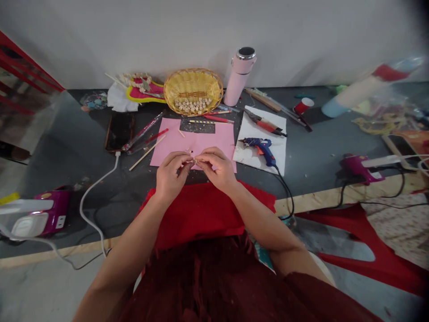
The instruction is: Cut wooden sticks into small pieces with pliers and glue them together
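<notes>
Pink sheet [167, 143], on grey table [313, 154], between its front and back edges; pale bit [195, 161], just above the sheet's front edge, pinched between fingertips of left hand [172, 174] and right hand [217, 169], thumbs and forefingers nearly closed; glue gun [263, 146], toward front edge of white sheet [246, 155]; basket [192, 82] of pale pieces [194, 106], at the table's back edge; flask [238, 76], just right of basket

We have left hand [172, 174] and right hand [217, 169] over near edge of pink sheet [167, 145], tiny pale piece [195, 161] pinched at fingertips [187, 158]. Beyond sheet, we spot wicker basket [192, 82] with pale bits [194, 106]; right of sheet, blue glue gun [263, 146] on white pad [244, 156]; left of sheet, dark phone [119, 131].
</notes>
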`<state>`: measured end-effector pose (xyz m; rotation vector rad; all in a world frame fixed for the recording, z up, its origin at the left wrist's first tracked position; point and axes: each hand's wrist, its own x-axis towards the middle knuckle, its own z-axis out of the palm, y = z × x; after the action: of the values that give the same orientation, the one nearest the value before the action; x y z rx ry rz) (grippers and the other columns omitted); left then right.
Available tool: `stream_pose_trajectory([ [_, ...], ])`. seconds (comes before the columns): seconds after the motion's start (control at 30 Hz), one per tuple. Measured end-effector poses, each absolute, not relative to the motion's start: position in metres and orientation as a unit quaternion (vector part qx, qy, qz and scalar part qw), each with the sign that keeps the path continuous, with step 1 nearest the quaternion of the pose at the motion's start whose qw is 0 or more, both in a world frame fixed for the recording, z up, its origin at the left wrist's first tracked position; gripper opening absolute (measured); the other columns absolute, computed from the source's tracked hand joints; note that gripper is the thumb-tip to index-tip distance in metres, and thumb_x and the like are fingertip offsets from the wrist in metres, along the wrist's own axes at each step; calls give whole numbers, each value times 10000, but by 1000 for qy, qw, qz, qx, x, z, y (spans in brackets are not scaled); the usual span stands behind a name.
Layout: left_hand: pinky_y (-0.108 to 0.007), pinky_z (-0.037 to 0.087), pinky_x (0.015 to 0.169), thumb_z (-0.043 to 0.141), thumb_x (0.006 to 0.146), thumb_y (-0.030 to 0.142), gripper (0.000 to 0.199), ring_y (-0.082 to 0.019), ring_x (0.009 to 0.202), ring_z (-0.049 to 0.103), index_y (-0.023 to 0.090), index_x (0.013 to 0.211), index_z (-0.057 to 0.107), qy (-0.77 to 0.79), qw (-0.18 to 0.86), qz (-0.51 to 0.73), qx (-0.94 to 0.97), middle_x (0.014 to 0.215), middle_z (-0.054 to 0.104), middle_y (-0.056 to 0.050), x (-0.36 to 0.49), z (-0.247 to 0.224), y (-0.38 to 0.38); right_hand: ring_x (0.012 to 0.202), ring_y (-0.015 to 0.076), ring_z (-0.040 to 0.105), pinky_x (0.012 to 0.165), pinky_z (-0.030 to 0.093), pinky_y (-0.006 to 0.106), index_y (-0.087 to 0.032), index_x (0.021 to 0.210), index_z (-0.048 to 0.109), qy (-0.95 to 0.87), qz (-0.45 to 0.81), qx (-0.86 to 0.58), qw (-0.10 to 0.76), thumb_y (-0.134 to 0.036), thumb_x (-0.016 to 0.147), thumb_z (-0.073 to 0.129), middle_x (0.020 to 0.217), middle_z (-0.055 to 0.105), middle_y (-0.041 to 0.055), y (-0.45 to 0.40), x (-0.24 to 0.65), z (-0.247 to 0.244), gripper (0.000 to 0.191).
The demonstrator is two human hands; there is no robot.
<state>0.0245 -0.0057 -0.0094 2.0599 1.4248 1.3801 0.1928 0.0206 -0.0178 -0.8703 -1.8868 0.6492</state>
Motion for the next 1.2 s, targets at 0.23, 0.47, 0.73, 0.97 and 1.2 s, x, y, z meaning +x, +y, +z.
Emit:
stream_pose_trajectory([
  [0.23, -275, 528, 751, 585, 859, 202, 96, -146, 871, 623, 193, 920, 659, 494, 132, 470, 720, 955, 673, -60, 24, -9, -6, 882, 146, 591, 732, 524, 296, -233, 998, 654, -773, 265, -330, 472, -227, 897, 547, 977, 590, 63, 22, 193, -20, 147],
  [0.47, -267, 526, 727, 590, 854, 190, 85, -143, 852, 625, 192, 906, 656, 489, 133, 473, 721, 946, 673, -54, 24, -9, -6, 724, 113, 548, 659, 501, 285, -243, 1054, 627, -761, 289, -350, 463, -302, 869, 598, 1019, 575, 60, 20, 195, -19, 197],
  [0.73, -274, 531, 737, 607, 845, 199, 80, -145, 853, 626, 196, 899, 666, 491, 127, 490, 709, 939, 670, -56, 25, -8, -8, 756, 113, 558, 676, 459, 260, -213, 981, 650, -636, 510, -375, 442, -413, 817, 642, 912, 630, 29, 22, 195, -15, 259],
  [0.97, -284, 542, 755, 608, 845, 205, 81, -155, 877, 632, 197, 896, 671, 488, 112, 489, 714, 928, 676, -55, 25, -7, -9, 558, 68, 440, 521, 349, 212, -191, 904, 675, -555, 648, -350, 386, -471, 748, 693, 647, 548, -40, 21, 191, -19, 321],
  [1.2, -307, 542, 809, 608, 838, 182, 98, -161, 898, 638, 207, 905, 676, 478, 97, 482, 728, 955, 682, -55, 26, -8, -9, 528, 66, 402, 499, 305, 216, -180, 870, 681, -547, 654, -353, 385, -473, 763, 681, 588, 498, -49, 20, 193, -20, 311],
])
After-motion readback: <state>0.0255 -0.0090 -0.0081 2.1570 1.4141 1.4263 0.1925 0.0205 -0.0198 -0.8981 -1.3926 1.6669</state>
